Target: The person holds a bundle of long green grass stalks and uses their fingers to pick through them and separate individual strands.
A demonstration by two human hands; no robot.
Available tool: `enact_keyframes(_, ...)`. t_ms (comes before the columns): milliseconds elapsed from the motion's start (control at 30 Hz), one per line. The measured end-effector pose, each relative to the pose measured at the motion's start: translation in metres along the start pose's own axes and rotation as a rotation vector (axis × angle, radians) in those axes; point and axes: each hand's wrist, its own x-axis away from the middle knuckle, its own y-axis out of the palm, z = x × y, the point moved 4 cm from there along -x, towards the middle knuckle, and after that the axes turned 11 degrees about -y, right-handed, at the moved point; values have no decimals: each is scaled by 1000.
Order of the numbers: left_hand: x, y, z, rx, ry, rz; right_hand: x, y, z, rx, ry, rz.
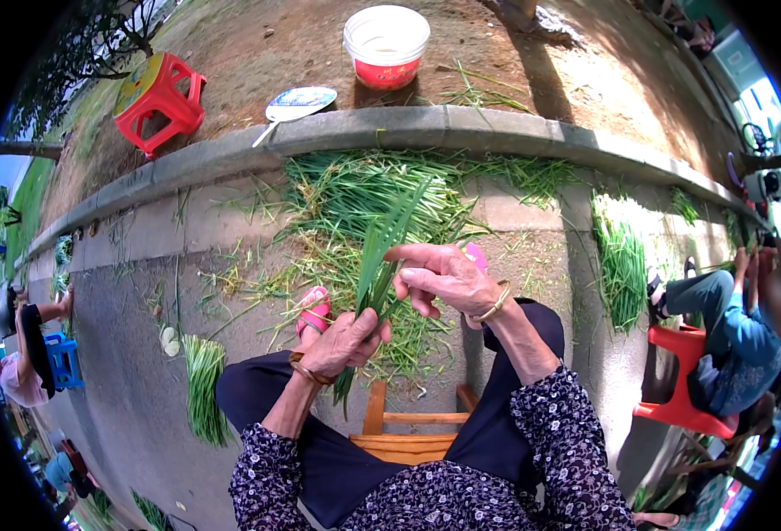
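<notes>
My left hand point(346, 343) is closed around the lower part of a small bunch of garlic chives point(382, 252), long flat green leaves that point up and away from me. Just right of the bunch is my right hand point(448, 276), its index finger stretched out against the leaves and its other fingers apart and loosely bent. Nothing shows clearly in its grip. Beyond both hands, a big heap of the same greens point(337, 190) lies on the pavement by the curb. Loose trimmings point(417, 341) are scattered around my pink shoes point(314, 310).
A bundle of greens point(203, 385) lies at left, another point(619, 261) at right. Past the curb point(497, 129) stand a white-and-red bucket point(387, 49), a hand fan point(300, 103) and a red stool point(162, 102). At right a person sits on a red chair point(678, 380); others sit at left.
</notes>
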Motion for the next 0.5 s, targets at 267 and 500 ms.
enact_keyframes(267,0,0,1,-5,3,-21,-2,1,7,19,54,-26)
enact_keyframes(500,0,-3,-2,32,1,-12,-5,3,10,9,46,-17)
